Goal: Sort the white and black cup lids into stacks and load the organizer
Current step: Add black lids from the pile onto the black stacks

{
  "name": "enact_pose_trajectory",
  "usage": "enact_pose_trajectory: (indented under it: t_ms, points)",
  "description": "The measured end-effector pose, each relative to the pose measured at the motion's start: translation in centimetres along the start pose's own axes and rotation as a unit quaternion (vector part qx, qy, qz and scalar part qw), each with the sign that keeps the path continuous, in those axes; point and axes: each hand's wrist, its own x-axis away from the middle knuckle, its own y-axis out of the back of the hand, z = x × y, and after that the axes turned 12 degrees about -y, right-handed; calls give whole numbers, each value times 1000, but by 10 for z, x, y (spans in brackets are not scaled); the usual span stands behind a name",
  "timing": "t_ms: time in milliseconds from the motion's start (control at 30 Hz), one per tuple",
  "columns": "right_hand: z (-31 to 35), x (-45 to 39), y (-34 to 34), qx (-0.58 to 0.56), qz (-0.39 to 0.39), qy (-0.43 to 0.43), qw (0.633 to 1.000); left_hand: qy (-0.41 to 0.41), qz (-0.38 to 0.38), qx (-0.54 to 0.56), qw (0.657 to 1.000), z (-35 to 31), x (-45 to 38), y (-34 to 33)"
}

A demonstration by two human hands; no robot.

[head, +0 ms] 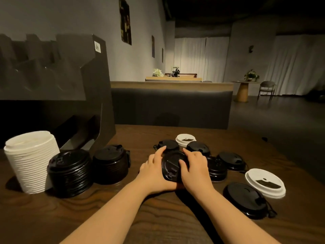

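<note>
A black lid [171, 166] sits tilted between both hands at the table's middle. My left hand [153, 170] cups its left side, fingers curled over the rim. My right hand [194, 166] grips its right side. At the left stand a tall white lid stack [31, 161] and two black lid stacks [70, 171] [110, 164]. Loose black lids [197, 147] [232, 160] [245, 199], a short black stack [217, 169] and two white lids [185, 139] [265, 182] lie around the hands. The black organizer [91, 88] stands at the back left.
The dark wooden table [158, 217] ends just behind the far lids, with a padded bench back [170, 106] beyond it. The organizer's slots open toward the left stacks. A round table and chair stand far off at the right.
</note>
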Motion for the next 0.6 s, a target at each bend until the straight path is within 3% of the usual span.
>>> enact_pose_trajectory:
  t_ms: [133,233,433,600]
  points:
    - [-2,3,14,-94,-27,5,995,3,28,-27,999,1,-1,3]
    - [-5,6,25,-189,-36,-50,980,-10,28,-16,999,3,2,5]
    - [-10,4,34,-327,-72,-136,932,-10,-24,47,999,10,4,5]
    - [-19,-6,37,-444,-83,-209,867,-136,-9,-24,990,8,6,-1]
